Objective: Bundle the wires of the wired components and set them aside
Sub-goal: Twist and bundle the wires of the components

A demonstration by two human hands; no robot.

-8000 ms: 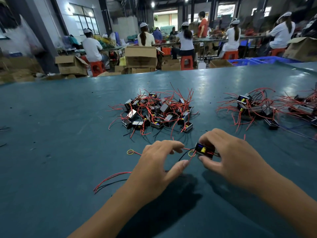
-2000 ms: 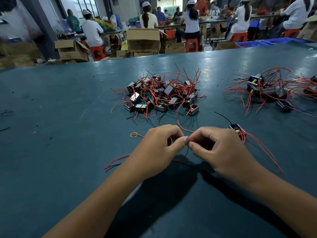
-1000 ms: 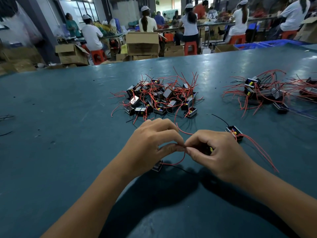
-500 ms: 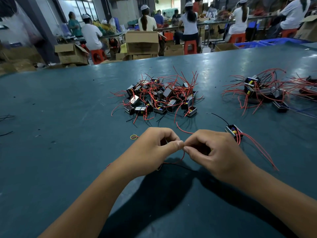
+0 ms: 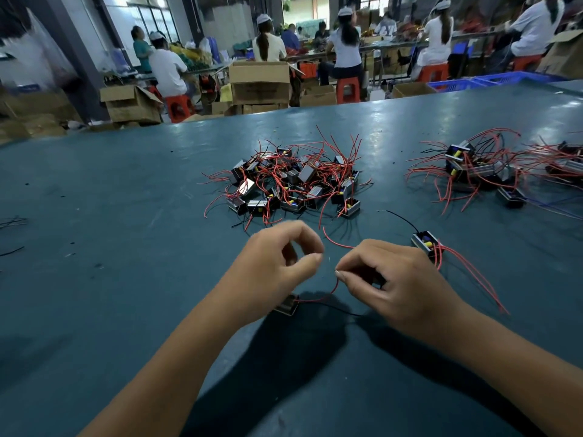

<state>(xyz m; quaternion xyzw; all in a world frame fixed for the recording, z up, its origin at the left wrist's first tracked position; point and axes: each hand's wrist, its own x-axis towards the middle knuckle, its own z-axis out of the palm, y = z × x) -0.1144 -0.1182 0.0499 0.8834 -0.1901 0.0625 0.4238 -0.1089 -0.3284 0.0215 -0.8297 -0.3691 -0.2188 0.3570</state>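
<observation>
My right hand (image 5: 391, 285) pinches the red wire (image 5: 328, 293); my left hand (image 5: 277, 266) is curled, seemingly holding nothing. I'd coil tightly near the component (image 5: 286, 305).

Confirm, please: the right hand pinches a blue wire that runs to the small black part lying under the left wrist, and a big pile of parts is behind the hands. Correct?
Not quite. The wire is red, not blue, as the head view shows. The rest holds: the right hand pinches it, it runs to the small black part under the left wrist, and the pile lies behind the hands.
</observation>
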